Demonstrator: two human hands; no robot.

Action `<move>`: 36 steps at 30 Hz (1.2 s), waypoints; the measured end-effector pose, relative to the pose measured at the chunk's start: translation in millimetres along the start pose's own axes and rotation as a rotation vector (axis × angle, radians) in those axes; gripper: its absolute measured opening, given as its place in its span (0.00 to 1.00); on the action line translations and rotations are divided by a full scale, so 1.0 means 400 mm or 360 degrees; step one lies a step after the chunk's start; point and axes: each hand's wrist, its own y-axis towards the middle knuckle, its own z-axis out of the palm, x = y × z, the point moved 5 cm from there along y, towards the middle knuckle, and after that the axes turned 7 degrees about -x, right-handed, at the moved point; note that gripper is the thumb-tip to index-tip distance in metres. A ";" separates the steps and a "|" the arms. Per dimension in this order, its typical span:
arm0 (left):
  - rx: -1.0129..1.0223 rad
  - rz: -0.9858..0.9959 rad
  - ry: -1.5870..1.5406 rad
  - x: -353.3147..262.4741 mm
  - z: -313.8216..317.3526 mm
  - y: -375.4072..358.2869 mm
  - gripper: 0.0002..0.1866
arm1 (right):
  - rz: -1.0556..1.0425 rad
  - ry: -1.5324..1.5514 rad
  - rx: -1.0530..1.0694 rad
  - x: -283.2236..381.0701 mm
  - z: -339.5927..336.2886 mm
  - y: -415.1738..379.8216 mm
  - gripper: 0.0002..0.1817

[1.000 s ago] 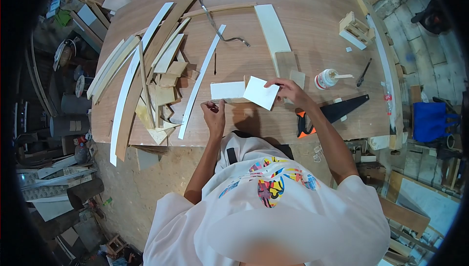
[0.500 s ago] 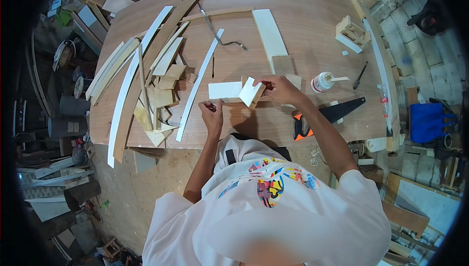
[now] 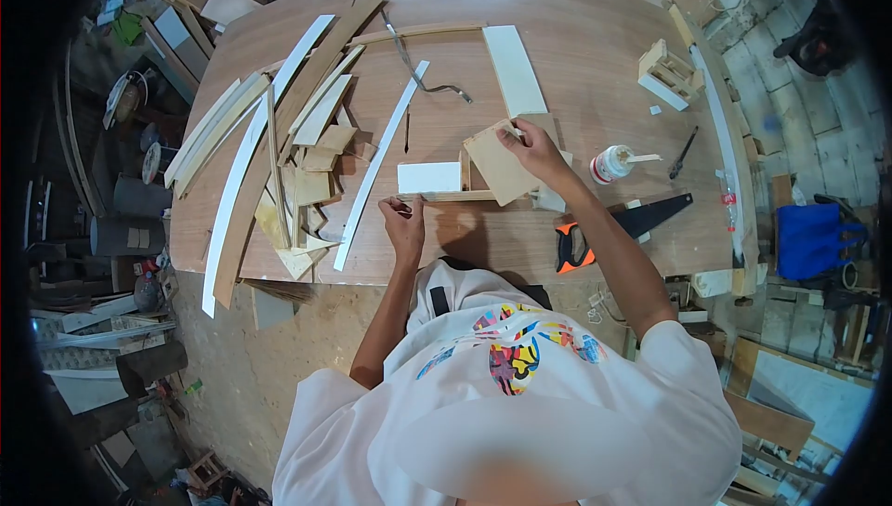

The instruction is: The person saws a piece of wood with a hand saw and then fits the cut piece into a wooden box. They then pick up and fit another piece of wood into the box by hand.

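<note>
A small wooden frame [image 3: 478,196] with a white panel [image 3: 428,177] over its left part lies near the table's front edge. At its near left corner, my left hand [image 3: 403,223] is closed, fingertips pinching the edge. My right hand [image 3: 537,151] grips a square plywood piece [image 3: 499,168] by its upper right edge. That piece is tilted, bare wood face up, above the right part of the frame, and hides much of it. Behind my right hand, a long cream board [image 3: 517,69] lies on the table.
A handsaw [image 3: 641,218] with an orange-black handle and a white glue jar [image 3: 610,164] sit at the right. Farther right are a screwdriver-like tool [image 3: 685,151] and a small wooden assembly [image 3: 669,76]. Long strips [image 3: 279,116] and offcuts [image 3: 316,157] pile up at the left.
My right hand has turned the plywood piece from its white side to its bare wood face and raised it slightly. My left hand stays at the frame's corner.
</note>
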 end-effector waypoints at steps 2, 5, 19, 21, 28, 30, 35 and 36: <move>-0.0011 0.0006 0.0008 -0.001 -0.001 -0.002 0.22 | 0.0106 0.0174 0.0025 -0.011 0.005 -0.005 0.21; -0.0016 0.0028 0.0004 -0.001 -0.002 -0.003 0.21 | 0.0175 0.0439 0.0167 -0.023 0.011 -0.027 0.25; 0.0005 0.0033 0.0017 0.003 -0.002 -0.007 0.21 | 0.0067 0.0393 0.0383 -0.019 -0.002 -0.067 0.35; 0.0003 0.0065 0.0042 0.005 -0.002 -0.008 0.21 | 0.0072 0.0353 0.0322 -0.015 -0.006 -0.067 0.30; 0.0038 -0.0007 0.0039 0.009 -0.005 -0.017 0.21 | -0.0202 -0.0125 0.0393 -0.058 -0.005 0.006 0.23; 0.0041 -0.0026 0.0051 0.010 -0.009 -0.020 0.21 | -0.0129 -0.0225 0.0380 -0.077 0.000 0.027 0.22; 0.0049 -0.0009 -0.0018 0.011 -0.014 -0.032 0.21 | -0.0163 -0.0314 0.0434 -0.100 0.016 0.048 0.22; 0.0046 -0.0011 -0.0017 0.010 -0.015 -0.035 0.21 | -0.0187 -0.0298 0.0469 -0.104 0.019 0.050 0.22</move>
